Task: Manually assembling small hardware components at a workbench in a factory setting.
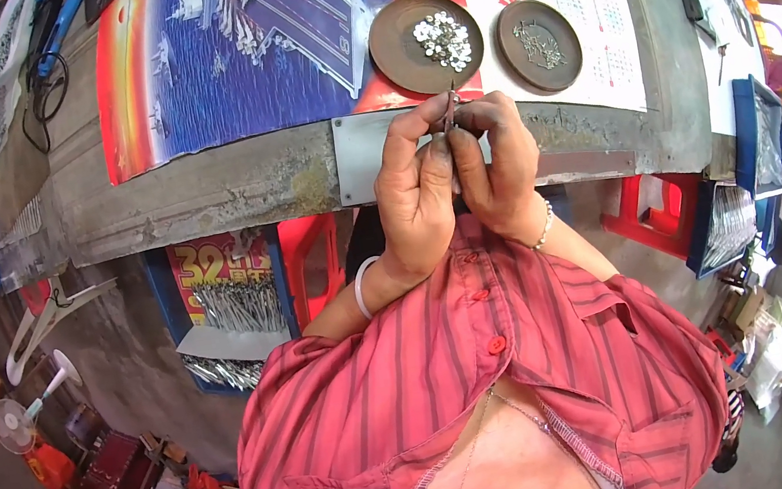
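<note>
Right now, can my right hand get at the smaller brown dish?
Likely yes: the smaller dish lies just beyond the right hand, nothing visible between, though that grip seems busy on a small piece beside the left hand.

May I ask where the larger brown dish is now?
In the head view, the larger brown dish is near the top, right of centre, on the printed sheet, left of the smaller dish and beyond the left hand.

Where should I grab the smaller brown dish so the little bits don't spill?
Take the smaller brown dish by its right rim, probably, coming from the right. It's round and shallow-looking, its thin bits lie mostly mid-dish, the bigger dish sits close on its left, and the right hand is near its front.
</note>
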### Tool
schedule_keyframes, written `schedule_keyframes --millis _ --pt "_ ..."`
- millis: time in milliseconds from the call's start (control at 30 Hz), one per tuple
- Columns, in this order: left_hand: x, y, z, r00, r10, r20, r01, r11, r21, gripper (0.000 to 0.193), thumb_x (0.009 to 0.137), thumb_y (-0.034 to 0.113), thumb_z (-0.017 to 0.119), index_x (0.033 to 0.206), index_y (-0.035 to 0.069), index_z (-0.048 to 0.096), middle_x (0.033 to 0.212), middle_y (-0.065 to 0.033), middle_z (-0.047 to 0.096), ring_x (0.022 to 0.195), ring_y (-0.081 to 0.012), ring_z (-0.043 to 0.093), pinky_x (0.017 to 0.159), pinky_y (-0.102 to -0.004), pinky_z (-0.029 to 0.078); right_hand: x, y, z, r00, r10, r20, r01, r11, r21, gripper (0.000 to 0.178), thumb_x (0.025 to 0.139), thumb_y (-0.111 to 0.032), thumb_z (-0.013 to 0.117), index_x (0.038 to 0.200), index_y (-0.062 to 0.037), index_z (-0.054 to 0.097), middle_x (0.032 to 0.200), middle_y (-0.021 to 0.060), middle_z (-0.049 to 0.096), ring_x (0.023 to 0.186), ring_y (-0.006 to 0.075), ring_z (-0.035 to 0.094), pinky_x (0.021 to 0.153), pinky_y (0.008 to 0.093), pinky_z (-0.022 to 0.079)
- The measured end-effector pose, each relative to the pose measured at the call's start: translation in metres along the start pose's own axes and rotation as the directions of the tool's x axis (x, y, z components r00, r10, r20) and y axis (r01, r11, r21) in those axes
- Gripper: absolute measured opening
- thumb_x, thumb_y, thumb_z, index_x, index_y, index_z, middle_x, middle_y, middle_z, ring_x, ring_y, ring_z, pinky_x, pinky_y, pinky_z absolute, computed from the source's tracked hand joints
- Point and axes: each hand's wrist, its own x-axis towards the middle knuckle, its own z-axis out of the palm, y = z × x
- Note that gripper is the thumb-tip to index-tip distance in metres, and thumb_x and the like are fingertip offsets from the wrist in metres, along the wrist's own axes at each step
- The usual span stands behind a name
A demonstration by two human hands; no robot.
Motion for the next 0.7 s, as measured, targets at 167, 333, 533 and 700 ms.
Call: schedule_keyframes --millis 167,333,533,700 --pt "0.000 -0.016 -0.006 0.991 0.130 0.022 -0.132 0.973 0.191 0.033 0.097 0.008 0.045 0.129 0.001 0.043 0.110 -0.0027 0.056 0.063 0.0004 0.040 0.052 -0.0149 0.032 -0.005 -0.004 0.010 1.000 0.012 -0.023 -0.016 0.985 -0.172 0.011 0.087 -0.009 0.057 0.091 -0.0024 0.049 0.078 0.0117 0.054 0.066 0.0282 0.052 0.063 0.0374 0.041" --pt "-0.011 -0.010 -0.002 0.994 -0.080 0.068 0.091 0.982 -0.167 0.037 0.097 0.007 0.046 0.133 0.000 0.039 0.103 -0.0038 0.058 0.053 0.0002 0.038 0.046 -0.0173 0.030 0.002 -0.008 -0.008 0.816 0.524 0.243 -0.567 0.645 0.513 0.019 0.097 -0.015 0.047 0.088 0.0005 0.053 0.068 0.0031 0.053 0.059 0.0066 0.048 0.052 0.0243 0.041" --pt "-0.011 -0.002 -0.006 0.991 -0.061 0.116 0.076 0.990 -0.122 0.036 0.098 0.005 0.044 0.133 0.001 0.040 0.105 -0.0024 0.057 0.074 -0.0020 0.049 0.061 -0.0150 0.038 0.010 -0.002 -0.013 0.995 0.096 0.034 -0.102 0.962 0.253 0.011 0.081 -0.004 0.064 0.088 0.0032 0.058 0.075 0.0109 0.061 0.063 0.0170 0.058 0.058 0.0270 0.046" --pt "-0.008 -0.007 -0.006 0.991 0.124 0.052 -0.127 0.990 0.058 0.031 0.098 0.005 0.044 0.128 0.001 0.045 0.082 0.0020 0.056 0.066 -0.0011 0.044 0.057 -0.0154 0.036 0.002 -0.009 -0.002 0.997 -0.077 -0.021 0.077 0.997 -0.021 0.011 0.084 -0.004 0.058 0.091 0.0000 0.050 0.075 0.0126 0.053 0.063 0.0296 0.049 0.058 0.0379 0.041"
